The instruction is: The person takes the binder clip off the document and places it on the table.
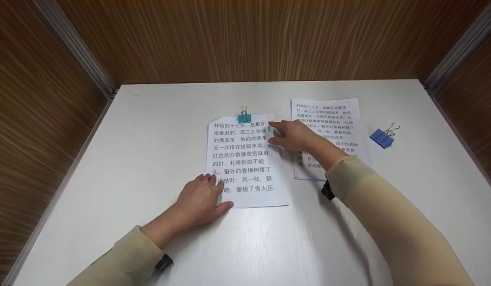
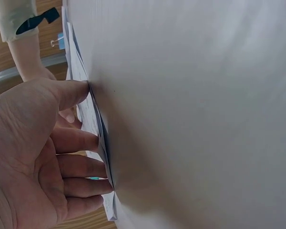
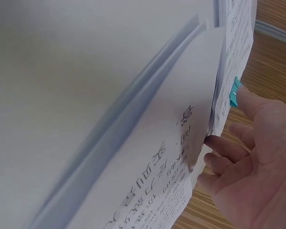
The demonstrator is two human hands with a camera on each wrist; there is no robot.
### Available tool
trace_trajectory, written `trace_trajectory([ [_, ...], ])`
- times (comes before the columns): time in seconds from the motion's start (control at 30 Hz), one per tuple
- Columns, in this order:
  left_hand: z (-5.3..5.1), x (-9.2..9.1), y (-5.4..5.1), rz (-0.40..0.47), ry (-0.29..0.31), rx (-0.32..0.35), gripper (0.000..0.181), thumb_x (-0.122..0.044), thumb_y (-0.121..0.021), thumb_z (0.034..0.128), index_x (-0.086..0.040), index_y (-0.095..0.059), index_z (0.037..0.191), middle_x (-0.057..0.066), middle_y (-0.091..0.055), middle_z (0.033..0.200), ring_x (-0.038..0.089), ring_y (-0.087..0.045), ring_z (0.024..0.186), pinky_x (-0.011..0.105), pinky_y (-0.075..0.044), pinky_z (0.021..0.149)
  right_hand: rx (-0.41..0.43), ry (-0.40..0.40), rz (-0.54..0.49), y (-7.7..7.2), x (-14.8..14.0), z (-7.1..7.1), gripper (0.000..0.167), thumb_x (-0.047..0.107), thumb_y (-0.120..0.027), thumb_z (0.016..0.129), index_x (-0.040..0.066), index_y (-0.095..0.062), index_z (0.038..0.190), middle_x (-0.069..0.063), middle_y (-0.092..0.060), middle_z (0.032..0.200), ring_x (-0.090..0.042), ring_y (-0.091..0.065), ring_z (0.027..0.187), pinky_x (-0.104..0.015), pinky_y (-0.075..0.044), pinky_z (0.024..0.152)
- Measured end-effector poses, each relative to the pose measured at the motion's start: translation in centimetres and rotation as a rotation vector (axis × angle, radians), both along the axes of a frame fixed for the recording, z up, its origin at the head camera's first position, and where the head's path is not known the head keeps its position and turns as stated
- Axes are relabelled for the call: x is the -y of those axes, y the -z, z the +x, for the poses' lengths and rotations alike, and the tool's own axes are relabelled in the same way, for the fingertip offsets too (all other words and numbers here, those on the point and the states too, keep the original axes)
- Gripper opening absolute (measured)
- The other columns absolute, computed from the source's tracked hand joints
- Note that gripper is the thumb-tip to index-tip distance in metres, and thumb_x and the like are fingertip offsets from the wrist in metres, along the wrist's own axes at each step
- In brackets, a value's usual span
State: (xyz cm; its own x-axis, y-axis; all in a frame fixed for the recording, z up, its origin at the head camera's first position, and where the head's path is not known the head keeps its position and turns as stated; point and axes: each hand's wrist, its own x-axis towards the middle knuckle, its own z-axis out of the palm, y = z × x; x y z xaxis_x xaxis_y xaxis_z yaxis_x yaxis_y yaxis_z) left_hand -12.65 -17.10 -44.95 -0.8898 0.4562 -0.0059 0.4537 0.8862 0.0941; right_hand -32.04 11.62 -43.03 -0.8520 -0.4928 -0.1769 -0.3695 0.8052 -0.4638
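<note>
A stack of printed sheets [image 1: 245,155] lies on the white table, with a teal binder clip [image 1: 244,118] on its top edge. My left hand [image 1: 200,200] rests on the stack's lower left corner; in the left wrist view its thumb and fingertips touch the paper edge. At the stack's upper right edge, my right hand [image 1: 295,135] touches the paper with thumb and forefinger spread apart. Its other fingers are partly hidden in the head view. Beneath that hand and forearm lies a second printed stack [image 1: 329,113], partly covered, with sheet edges fanned apart in the right wrist view.
A blue binder clip [image 1: 382,138] with its wire handles raised lies right of the second stack. The white table [image 1: 150,131] is bounded by wood-grain panels [image 1: 261,43] at the back and both sides.
</note>
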Motion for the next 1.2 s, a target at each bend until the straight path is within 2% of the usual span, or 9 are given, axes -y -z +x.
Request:
trace_trajectory([
  [0.13, -0.1, -0.1, 0.1, 0.006, 0.002, -0.006, 0.065, -0.05, -0.068, 0.0992, 0.007, -0.07, 0.13, 0.033, -0.068, 0.125, 0.046, -0.065, 0.121, 0.057, -0.05, 0.107, 0.001, 0.011, -0.103, 0.2, 0.0, -0.3, 0.068, 0.037, -0.07, 0.103, 0.015, -0.046, 0.162, -0.021, -0.057, 0.152, -0.036, -0.06, 0.126, -0.05, -0.043, 0.113],
  [0.2, -0.1, -0.2, 0.2, -0.001, 0.0, -0.006, 0.066, -0.051, -0.067, 0.0994, 0.007, -0.07, 0.131, 0.033, -0.068, 0.124, 0.046, -0.066, 0.12, 0.057, -0.051, 0.105, 0.016, 0.029, -0.194, 0.2, -0.1, -0.4, 0.065, 0.033, -0.07, 0.103, 0.014, -0.048, 0.161, -0.019, -0.058, 0.152, -0.033, -0.061, 0.127, -0.047, -0.044, 0.113],
  [0.27, -0.1, -0.2, 0.2, -0.007, -0.003, -0.007, 0.066, -0.051, -0.067, 0.0993, 0.007, -0.07, 0.131, 0.033, -0.069, 0.122, 0.046, -0.066, 0.118, 0.057, -0.053, 0.103, 0.05, 0.053, -0.307, 0.1, -0.2, -0.4, 0.062, 0.027, -0.071, 0.103, 0.013, -0.05, 0.159, -0.016, -0.05, 0.16, -0.032, -0.052, 0.143, -0.046, -0.038, 0.121],
  [0.47, -0.1, -0.2, 0.2, -0.021, -0.012, -0.004, 0.067, -0.053, -0.068, 0.099, 0.006, -0.07, 0.132, 0.031, -0.069, 0.122, 0.046, -0.066, 0.116, 0.057, -0.054, 0.1, 0.212, 0.137, -0.582, 0.7, -0.3, -0.5, 0.062, 0.01, -0.071, 0.102, 0.01, -0.049, 0.16, -0.019, -0.057, 0.153, -0.032, -0.061, 0.135, -0.038, -0.052, 0.109],
  [0.6, -0.2, -0.2, 0.3, -0.025, -0.011, -0.008, 0.067, -0.053, -0.067, 0.0991, 0.006, -0.07, 0.131, 0.031, -0.069, 0.12, 0.045, -0.067, 0.114, 0.056, -0.055, 0.098, 0.282, 0.185, -0.592, 1.2, 0.0, -0.6, 0.061, 0.006, -0.069, 0.103, 0.013, -0.049, 0.16, -0.02, -0.058, 0.15, -0.03, -0.065, 0.129, -0.035, -0.056, 0.104],
  [0.7, -0.2, -0.2, 0.4, -0.021, -0.008, -0.009, 0.067, -0.053, -0.068, 0.0988, 0.006, -0.07, 0.13, 0.03, -0.07, 0.118, 0.044, -0.067, 0.112, 0.055, -0.055, 0.099, 0.273, 0.193, -0.553, 1.4, 0.4, -0.5, 0.058, 0.005, -0.067, 0.103, 0.015, -0.052, 0.158, -0.018, -0.059, 0.15, -0.027, -0.063, 0.129, -0.035, -0.053, 0.106],
  [0.93, -0.1, -0.3, 0.4, -0.015, -0.023, 0.011, 0.068, -0.053, -0.068, 0.0991, 0.006, -0.069, 0.132, 0.031, -0.069, 0.121, 0.045, -0.066, 0.116, 0.055, -0.052, 0.103, 0.254, 0.18, -0.562, 1.7, 0.9, -0.2, 0.055, 0.002, -0.063, 0.103, 0.01, -0.054, 0.156, -0.013, -0.051, 0.16, -0.026, -0.046, 0.148, -0.036, -0.041, 0.119],
  [1.07, -0.1, -0.3, 0.4, -0.015, -0.022, 0.006, 0.068, -0.053, -0.068, 0.0992, 0.006, -0.07, 0.132, 0.031, -0.069, 0.121, 0.045, -0.067, 0.115, 0.056, -0.053, 0.102, 0.269, 0.219, -0.589, 1.6, 1.1, 0.1, 0.053, 0.002, -0.063, 0.103, 0.013, -0.056, 0.155, -0.011, -0.055, 0.157, -0.021, -0.061, 0.128, -0.027, -0.053, 0.098],
  [1.2, -0.1, -0.3, 0.4, -0.02, -0.015, -0.008, 0.068, -0.054, -0.067, 0.0995, 0.006, -0.07, 0.132, 0.031, -0.07, 0.122, 0.044, -0.067, 0.116, 0.055, -0.053, 0.103, 0.231, 0.224, -0.607, 1.5, 1.4, 0.4, 0.051, 0.0, -0.06, 0.104, 0.012, -0.057, 0.153, -0.011, -0.059, 0.153, -0.02, -0.066, 0.106, -0.02, -0.051, 0.074],
])
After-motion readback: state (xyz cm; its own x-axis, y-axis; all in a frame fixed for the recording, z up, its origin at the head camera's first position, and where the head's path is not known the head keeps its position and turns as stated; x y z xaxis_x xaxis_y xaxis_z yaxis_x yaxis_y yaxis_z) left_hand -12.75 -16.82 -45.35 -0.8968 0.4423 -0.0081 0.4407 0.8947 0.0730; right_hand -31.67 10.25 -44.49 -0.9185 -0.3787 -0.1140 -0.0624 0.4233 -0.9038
